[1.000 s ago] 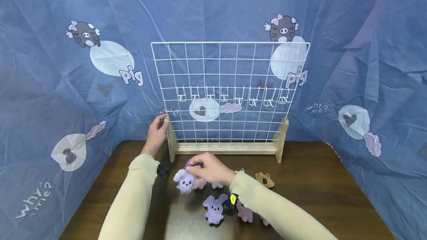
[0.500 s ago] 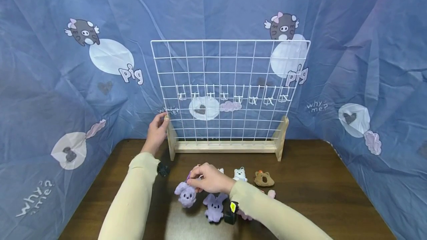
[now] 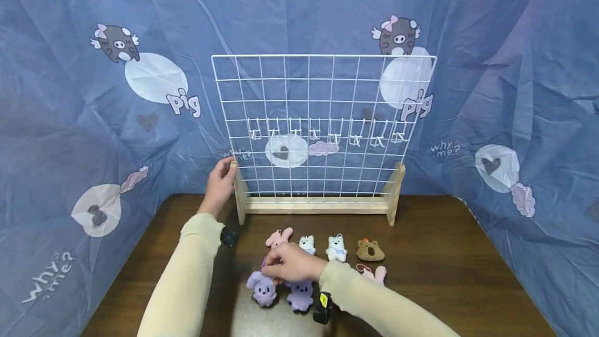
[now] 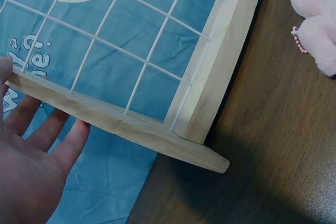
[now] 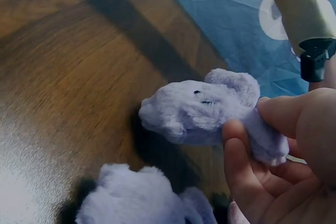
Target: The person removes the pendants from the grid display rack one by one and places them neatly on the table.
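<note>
In the head view, my right hand [image 3: 296, 262] pinches a purple plush bunny charm [image 3: 264, 291] by one ear. The right wrist view shows the bunny [image 5: 189, 108] low over the brown table, its ear between thumb and fingers; whether it touches the tabletop I cannot tell. A second purple bunny [image 3: 300, 297] lies right beside it, partly behind my hand. My left hand [image 3: 220, 187] holds the left wooden side of a white wire grid rack [image 3: 309, 87]. In the left wrist view, its fingers [image 4: 73, 140] are behind the wooden upright [image 4: 121, 124].
White hooks [image 3: 334, 138] hang in a row across the grid. Near the rack lie a pink bunny [image 3: 280, 236], two white bears [image 3: 307, 244] and a brown plush [image 3: 370, 250]. Another pink plush [image 3: 380, 274] is partly under my right sleeve. A blue cloth [image 3: 159, 134] surrounds the table [image 3: 444, 254].
My right hand has come down and toward me with the purple bunny, lowering it beside the other purple one. The pink bunny and white bears have come into sight. The left hand stays put.
</note>
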Demonstrator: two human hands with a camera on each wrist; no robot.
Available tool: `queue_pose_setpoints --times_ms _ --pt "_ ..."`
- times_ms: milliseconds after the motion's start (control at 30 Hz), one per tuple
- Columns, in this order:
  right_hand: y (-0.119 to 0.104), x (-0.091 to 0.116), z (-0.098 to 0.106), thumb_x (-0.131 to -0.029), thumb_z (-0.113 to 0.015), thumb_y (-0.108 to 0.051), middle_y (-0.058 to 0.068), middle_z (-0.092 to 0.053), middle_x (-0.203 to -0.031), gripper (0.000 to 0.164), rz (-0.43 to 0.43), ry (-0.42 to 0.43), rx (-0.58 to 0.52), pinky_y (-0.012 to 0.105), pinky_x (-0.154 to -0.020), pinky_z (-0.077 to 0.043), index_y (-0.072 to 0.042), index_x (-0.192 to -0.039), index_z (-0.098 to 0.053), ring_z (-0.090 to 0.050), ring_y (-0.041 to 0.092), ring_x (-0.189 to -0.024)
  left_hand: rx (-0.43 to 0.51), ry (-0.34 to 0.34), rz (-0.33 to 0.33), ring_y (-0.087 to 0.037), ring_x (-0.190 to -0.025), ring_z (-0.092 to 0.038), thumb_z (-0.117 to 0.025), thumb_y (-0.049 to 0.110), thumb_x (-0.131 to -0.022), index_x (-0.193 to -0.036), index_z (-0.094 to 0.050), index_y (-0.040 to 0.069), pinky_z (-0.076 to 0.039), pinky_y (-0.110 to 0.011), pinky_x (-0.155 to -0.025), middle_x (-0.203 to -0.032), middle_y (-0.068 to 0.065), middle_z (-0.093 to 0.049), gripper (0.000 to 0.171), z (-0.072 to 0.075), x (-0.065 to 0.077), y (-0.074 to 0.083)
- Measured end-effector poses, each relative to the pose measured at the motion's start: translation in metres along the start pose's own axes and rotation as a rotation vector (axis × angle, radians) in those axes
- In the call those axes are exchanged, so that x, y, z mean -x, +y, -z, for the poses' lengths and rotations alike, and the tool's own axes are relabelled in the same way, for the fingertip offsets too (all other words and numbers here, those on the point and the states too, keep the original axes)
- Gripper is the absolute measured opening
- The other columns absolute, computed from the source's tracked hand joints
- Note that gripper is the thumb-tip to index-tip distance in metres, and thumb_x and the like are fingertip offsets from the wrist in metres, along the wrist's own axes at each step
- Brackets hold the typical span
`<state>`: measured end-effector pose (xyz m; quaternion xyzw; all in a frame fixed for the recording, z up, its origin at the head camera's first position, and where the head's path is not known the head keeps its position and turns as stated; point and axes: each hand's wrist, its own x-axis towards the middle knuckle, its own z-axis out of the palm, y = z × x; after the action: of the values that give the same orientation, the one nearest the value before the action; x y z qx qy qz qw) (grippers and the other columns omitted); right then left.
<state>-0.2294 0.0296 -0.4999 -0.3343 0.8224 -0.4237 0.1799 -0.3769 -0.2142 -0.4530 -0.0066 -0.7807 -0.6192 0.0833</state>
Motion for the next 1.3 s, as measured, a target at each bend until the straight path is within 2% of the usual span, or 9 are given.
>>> queue_pose_setpoints --times_ms 167,533,733,833,1300 --pt "-0.001 0.001 -0.004 -0.1 -0.072 -0.011 -0.007 -0.068 -0.064 0.014 0.035 -0.017 0.101 0.014 -0.06 -0.05 -0.007 -0.088 -0.078 -0.057 -0.007 -0.053 -0.004 0.001 -0.004 -0.037 -0.137 -0.048 -0.049 0.034 -0.113 -0.156 -0.048 0.017 -0.047 -0.062 -0.106 -0.152 -0.021 -0.052 0.046 0.0 0.001 0.002" --pt "-0.007 0.004 -0.01 -0.098 -0.075 -0.019 -0.016 -0.06 -0.058 0.013 0.01 -0.043 0.281 0.01 -0.065 -0.045 -0.015 -0.086 -0.078 -0.053 -0.008 -0.054 0.003 0.002 -0.011 -0.037 -0.139 -0.047 -0.048 0.033 -0.113 -0.156 -0.047 0.015 -0.046 -0.063 -0.107 -0.152 -0.022 -0.051 0.047 -0.001 0.003 0.001" --pt "-0.005 0.005 -0.01 -0.094 -0.079 -0.021 -0.018 -0.066 -0.074 0.007 0.025 -0.056 0.355 0.011 -0.071 -0.044 -0.017 -0.088 -0.078 -0.055 -0.005 -0.069 0.01 -0.001 -0.009 -0.037 -0.14 -0.047 -0.048 0.033 -0.113 -0.156 -0.047 0.015 -0.045 -0.063 -0.109 -0.152 -0.022 -0.051 0.047 -0.001 0.002 0.001" --pt "-0.004 0.005 -0.01 -0.092 -0.081 -0.021 -0.018 -0.068 -0.081 0.005 0.029 -0.047 0.372 0.012 -0.074 -0.044 -0.018 -0.088 -0.079 -0.057 -0.003 -0.077 0.012 -0.002 -0.005 -0.037 -0.141 -0.046 -0.049 0.032 -0.113 -0.156 -0.047 0.016 -0.045 -0.063 -0.109 -0.153 -0.022 -0.051 0.046 0.0 0.001 0.0" --pt "0.001 0.009 0.0 -0.092 -0.082 -0.023 -0.016 -0.071 -0.088 0.005 0.038 -0.03 0.335 0.014 -0.08 -0.047 -0.02 -0.091 -0.077 -0.061 -0.003 -0.083 0.003 -0.005 0.0 -0.037 -0.141 -0.046 -0.048 0.033 -0.113 -0.155 -0.048 0.017 -0.045 -0.063 -0.109 -0.155 -0.022 -0.05 0.045 -0.001 0.001 0.0"
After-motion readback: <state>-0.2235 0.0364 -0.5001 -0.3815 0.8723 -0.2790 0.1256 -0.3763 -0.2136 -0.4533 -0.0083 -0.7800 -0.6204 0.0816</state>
